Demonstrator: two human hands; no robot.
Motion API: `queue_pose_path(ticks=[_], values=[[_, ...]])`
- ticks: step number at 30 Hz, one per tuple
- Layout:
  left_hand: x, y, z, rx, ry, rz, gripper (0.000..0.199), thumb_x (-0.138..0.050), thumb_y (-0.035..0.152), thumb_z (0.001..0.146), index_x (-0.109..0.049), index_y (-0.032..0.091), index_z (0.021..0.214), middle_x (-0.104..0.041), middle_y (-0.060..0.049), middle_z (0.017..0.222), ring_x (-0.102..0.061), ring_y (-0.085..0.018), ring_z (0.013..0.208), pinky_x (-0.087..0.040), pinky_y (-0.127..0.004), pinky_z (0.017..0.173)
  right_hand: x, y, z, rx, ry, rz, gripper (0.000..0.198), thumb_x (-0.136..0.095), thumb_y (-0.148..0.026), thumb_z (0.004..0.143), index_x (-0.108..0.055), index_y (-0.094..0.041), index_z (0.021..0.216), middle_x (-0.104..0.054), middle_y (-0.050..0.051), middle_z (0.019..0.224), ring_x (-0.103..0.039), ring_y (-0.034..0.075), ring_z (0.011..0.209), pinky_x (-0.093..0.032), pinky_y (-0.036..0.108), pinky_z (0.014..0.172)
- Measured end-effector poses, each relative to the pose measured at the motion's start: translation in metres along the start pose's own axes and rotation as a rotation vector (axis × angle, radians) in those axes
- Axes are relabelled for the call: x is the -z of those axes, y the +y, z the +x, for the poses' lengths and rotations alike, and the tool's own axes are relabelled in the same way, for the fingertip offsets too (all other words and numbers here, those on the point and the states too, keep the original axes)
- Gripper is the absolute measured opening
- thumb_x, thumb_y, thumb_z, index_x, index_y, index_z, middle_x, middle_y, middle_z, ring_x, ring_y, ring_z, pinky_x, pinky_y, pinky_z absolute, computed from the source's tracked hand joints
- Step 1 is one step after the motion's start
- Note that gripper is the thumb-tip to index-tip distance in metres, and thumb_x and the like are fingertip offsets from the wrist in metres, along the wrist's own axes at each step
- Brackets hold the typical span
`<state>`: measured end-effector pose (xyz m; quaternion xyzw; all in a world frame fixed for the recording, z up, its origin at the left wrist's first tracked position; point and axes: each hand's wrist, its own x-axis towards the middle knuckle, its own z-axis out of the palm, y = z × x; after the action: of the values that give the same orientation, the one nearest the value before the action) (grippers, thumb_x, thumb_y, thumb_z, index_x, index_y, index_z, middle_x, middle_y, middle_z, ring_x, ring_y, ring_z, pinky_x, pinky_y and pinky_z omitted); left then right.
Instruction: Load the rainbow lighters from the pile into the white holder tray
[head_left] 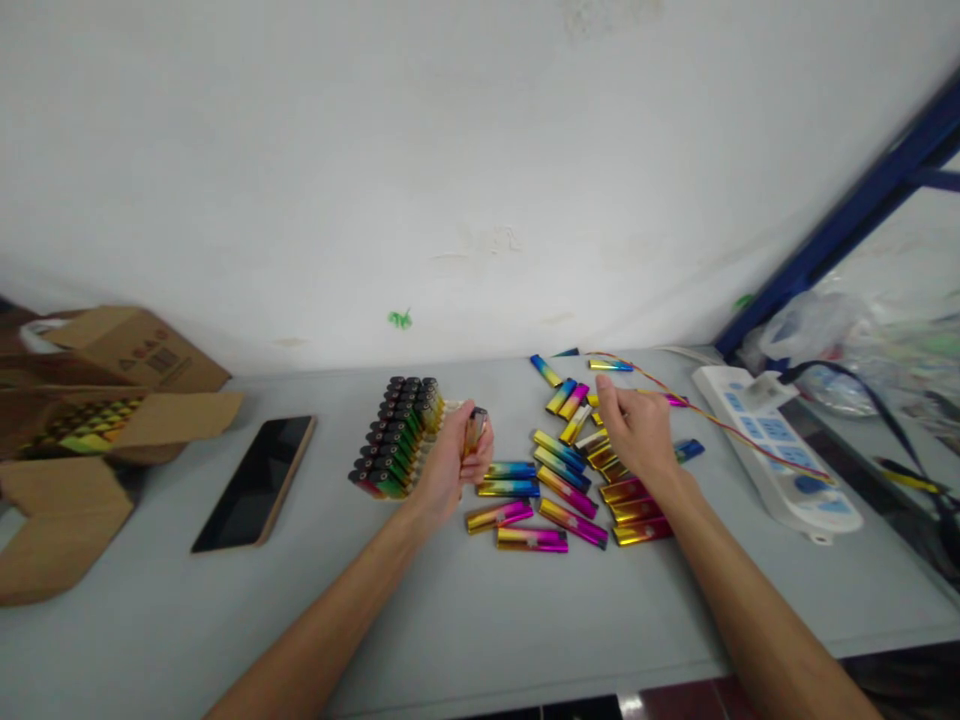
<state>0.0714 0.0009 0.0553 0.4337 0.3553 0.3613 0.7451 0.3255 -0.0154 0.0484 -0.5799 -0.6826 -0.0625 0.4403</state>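
Note:
My left hand (450, 455) is closed around a lighter (475, 428) with a shiny gold body, held upright. Just left of it, rows of dark-topped lighters (397, 435) stand in a pale tray (429, 447), their bodies green, yellow and red. Between my hands lie many shiny flat lighter-shaped pieces (574, 490) in gold-pink and gold-blue. Over the right part of this pile is my right hand (636, 425), thumb on top and fingers curled downward. Whatever its fingers may hold is hidden from the camera.
A phone (255, 482) lies left of the tray. Beyond it, an opened cardboard box (176, 420) holds yellow-and-dark items. On the right is a white power strip (776, 450) with a plug, and a red-yellow wire (720, 422) runs across the pile. A blue post (832, 220) and plastic bags (817, 335) stand behind.

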Motion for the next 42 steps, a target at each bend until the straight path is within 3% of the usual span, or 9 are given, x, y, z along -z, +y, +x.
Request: queue_pose_path(ticks=[7, 13, 17, 21, 25, 28, 31, 34, 42], values=[[-0.007, 0.002, -0.001, -0.023, 0.173, 0.032, 0.047, -0.048, 0.055, 0.084, -0.037, 0.023, 0.051, -0.020, 0.009, 0.046, -0.012, -0.006, 0.041, -0.010, -0.018, 0.039, -0.001, -0.002, 0.000, 0.023, -0.002, -0.006, 0.061, -0.041, -0.044, 0.110, -0.034, -0.022, 0.053, -0.037, -0.004, 0.043, -0.034, 0.008, 0.040, -0.023, 0.033, 0.052], [-0.008, 0.001, -0.002, -0.040, 0.182, 0.014, 0.045, -0.048, 0.050, 0.086, -0.039, 0.021, 0.053, -0.020, 0.009, 0.048, -0.014, -0.006, 0.042, -0.013, -0.017, 0.039, -0.002, 0.000, -0.001, 0.004, -0.011, -0.005, 0.062, -0.040, -0.046, 0.110, -0.033, -0.023, 0.053, -0.039, -0.003, 0.043, -0.033, 0.008, 0.040, -0.023, 0.033, 0.052], [-0.006, -0.002, -0.001, -0.023, 0.111, -0.036, 0.051, -0.052, 0.063, 0.090, -0.045, 0.020, 0.064, -0.025, 0.009, 0.051, -0.017, -0.006, 0.042, -0.018, -0.016, 0.039, -0.003, 0.000, -0.001, -0.010, -0.029, 0.008, 0.064, -0.038, -0.050, 0.110, -0.033, -0.023, 0.052, -0.039, -0.003, 0.043, -0.032, 0.009, 0.041, -0.023, 0.033, 0.052], [-0.010, -0.004, -0.002, -0.077, 0.077, -0.031, 0.048, -0.059, 0.070, 0.091, -0.054, 0.022, 0.092, -0.040, 0.010, 0.058, -0.029, -0.008, 0.041, -0.028, -0.018, 0.038, -0.004, -0.001, -0.002, -0.032, -0.062, 0.017, 0.066, -0.036, -0.055, 0.109, -0.036, -0.023, 0.052, -0.043, -0.001, 0.044, -0.034, 0.009, 0.041, -0.023, 0.033, 0.052], [-0.012, 0.008, -0.009, -0.295, 0.077, 0.221, 0.041, -0.061, 0.063, 0.096, -0.051, 0.024, 0.106, -0.062, 0.005, 0.068, -0.052, -0.011, 0.048, -0.044, -0.022, 0.046, -0.006, -0.001, -0.002, -0.056, -0.068, 0.020, 0.070, -0.030, -0.063, 0.108, -0.040, -0.024, 0.051, -0.046, 0.001, 0.043, -0.038, 0.012, 0.040, -0.023, 0.034, 0.053], [-0.011, 0.028, -0.018, -0.398, 0.023, 0.500, 0.035, -0.059, 0.055, 0.100, -0.059, 0.021, 0.109, -0.074, -0.005, 0.086, -0.068, -0.016, 0.070, -0.055, -0.027, 0.065, -0.007, -0.001, -0.001, -0.084, -0.069, 0.027, 0.072, -0.025, -0.066, 0.107, -0.039, -0.025, 0.050, -0.049, 0.002, 0.043, -0.042, 0.013, 0.040, -0.025, 0.035, 0.054], [-0.007, 0.052, -0.030, -0.474, 0.056, 0.840, 0.032, -0.062, 0.049, 0.100, -0.072, 0.019, 0.108, -0.077, -0.008, 0.100, -0.072, -0.019, 0.088, -0.055, -0.028, 0.078, -0.006, -0.001, 0.000, -0.106, -0.079, 0.036, 0.073, -0.023, -0.067, 0.107, -0.039, -0.026, 0.050, -0.051, 0.003, 0.044, -0.046, 0.014, 0.042, -0.028, 0.035, 0.056], [0.005, 0.074, -0.040, -0.557, 0.142, 1.125, 0.030, -0.067, 0.048, 0.096, -0.078, 0.021, 0.102, -0.076, -0.008, 0.103, -0.071, -0.021, 0.091, -0.054, -0.030, 0.084, -0.005, -0.001, 0.001, -0.114, -0.088, 0.045, 0.073, -0.021, -0.068, 0.107, -0.035, -0.027, 0.048, -0.047, 0.003, 0.042, -0.044, 0.014, 0.041, -0.026, 0.036, 0.055], [0.059, 0.105, -0.042, -0.416, 0.159, 1.529, 0.036, -0.064, 0.054, 0.091, -0.082, 0.025, 0.102, -0.079, -0.007, 0.103, -0.070, -0.025, 0.090, -0.054, -0.038, 0.090, -0.006, -0.002, -0.001, -0.101, -0.124, 0.060, 0.070, -0.022, -0.066, 0.108, -0.030, -0.027, 0.050, -0.043, 0.002, 0.042, -0.038, 0.014, 0.042, -0.024, 0.037, 0.057]])
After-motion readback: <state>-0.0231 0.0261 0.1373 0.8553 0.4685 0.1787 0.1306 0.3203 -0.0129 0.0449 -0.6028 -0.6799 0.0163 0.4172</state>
